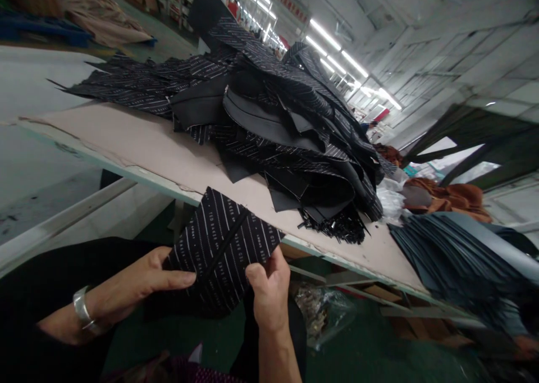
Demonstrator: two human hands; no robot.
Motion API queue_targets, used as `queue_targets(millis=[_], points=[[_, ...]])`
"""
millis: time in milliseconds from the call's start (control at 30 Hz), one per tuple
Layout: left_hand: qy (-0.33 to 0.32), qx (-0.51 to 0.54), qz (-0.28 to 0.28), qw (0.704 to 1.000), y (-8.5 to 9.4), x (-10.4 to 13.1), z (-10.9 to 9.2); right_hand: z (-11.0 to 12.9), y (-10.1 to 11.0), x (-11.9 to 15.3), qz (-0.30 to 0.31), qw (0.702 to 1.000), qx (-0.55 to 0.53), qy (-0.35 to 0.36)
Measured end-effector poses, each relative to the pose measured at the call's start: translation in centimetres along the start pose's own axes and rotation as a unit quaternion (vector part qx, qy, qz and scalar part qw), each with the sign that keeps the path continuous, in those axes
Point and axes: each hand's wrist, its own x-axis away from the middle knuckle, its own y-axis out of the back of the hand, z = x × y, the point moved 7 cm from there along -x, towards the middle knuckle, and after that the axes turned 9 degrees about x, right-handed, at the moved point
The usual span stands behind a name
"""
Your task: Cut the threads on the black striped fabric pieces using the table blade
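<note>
A black fabric piece (219, 248) with white diagonal stripes and lettering is held up over my lap, in front of the table edge. Across its face runs a dark seam or narrow strip. My left hand (155, 273), a silver bangle on its wrist, grips the left side with the thumb lying on top. On the right edge, my right hand (269, 282) pinches the fabric between thumb and bent fingers. The fingertips under the cloth are hidden. Just beyond, a heap of similar black striped pieces (261, 113) covers much of the table.
The table (126, 130) has a pinkish-beige top and a worn edge. Small black scraps (334, 226) lie by the heap. To the right are stacked dark blue-grey pieces (438, 254) and brown material (450, 197). A clear plastic bag (322, 313) sits below the table.
</note>
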Motion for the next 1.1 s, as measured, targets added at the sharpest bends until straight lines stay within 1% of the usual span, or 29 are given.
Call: queue_targets(millis=[67, 100, 133, 200, 267, 333, 400, 500, 633, 733, 800, 867, 933, 1000, 1100], points=[[0.019, -0.013, 0.033, 0.999, -1.4, -0.1, 1.1, -0.6, 0.2, 0.5, -0.033, 0.997, -0.031, -0.063], [0.019, -0.016, 0.042, 0.999, -1.9, -0.3, 1.3, -1.1, 0.3, 0.7, -0.046, 0.993, -0.054, -0.090], [0.015, -0.019, 0.046, 0.999, -2.3, -0.4, 1.4, -1.6, 0.4, 0.9, -0.045, 0.990, -0.077, -0.108], [-0.014, -0.036, 0.044, 0.998, -2.8, -0.9, 0.8, -2.4, 0.1, 1.3, -0.004, 0.987, -0.102, -0.125], [-0.061, -0.073, 0.029, 0.995, -3.1, -1.5, -0.1, -3.1, 0.0, 1.8, 0.032, 0.985, -0.098, -0.137], [-0.105, -0.113, -0.003, 0.988, -3.1, -1.9, -1.0, -3.6, 0.0, 2.3, 0.051, 0.985, -0.080, -0.147], [-0.128, -0.141, -0.032, 0.981, -3.0, -2.2, -1.4, -3.8, 0.0, 2.6, 0.063, 0.986, -0.054, -0.144], [-0.134, -0.173, -0.044, 0.975, -3.2, -2.3, -1.3, -3.6, 0.3, 2.6, 0.054, 0.992, -0.013, -0.111], [-0.124, -0.216, -0.027, 0.968, -3.7, -2.3, -1.0, -2.6, 0.7, 2.3, 0.011, 0.999, 0.024, -0.038], [-0.134, -0.230, -0.052, 0.963, -3.8, -2.3, -1.2, -2.3, 0.6, 2.1, 0.008, 0.999, 0.032, -0.020], [-0.136, -0.218, -0.070, 0.964, -3.9, -2.4, -1.4, -2.3, 0.6, 1.9, 0.011, 0.999, 0.031, -0.017], [-0.131, -0.203, -0.071, 0.968, -4.0, -2.5, -1.5, -2.4, 0.5, 1.8, 0.019, 0.999, 0.029, -0.010], [-0.116, -0.170, -0.069, 0.976, -4.1, -2.6, -1.3, -2.2, 0.5, 1.7, 0.029, 0.999, 0.032, 0.012], [-0.092, -0.126, -0.072, 0.985, -3.9, -2.7, -0.8, -1.8, 0.4, 1.8, 0.032, 0.997, 0.045, 0.051], [-0.064, -0.065, -0.089, 0.992, -3.5, -2.9, 0.2, -0.3, -0.1, 2.1, 0.033, 0.986, 0.067, 0.147]])
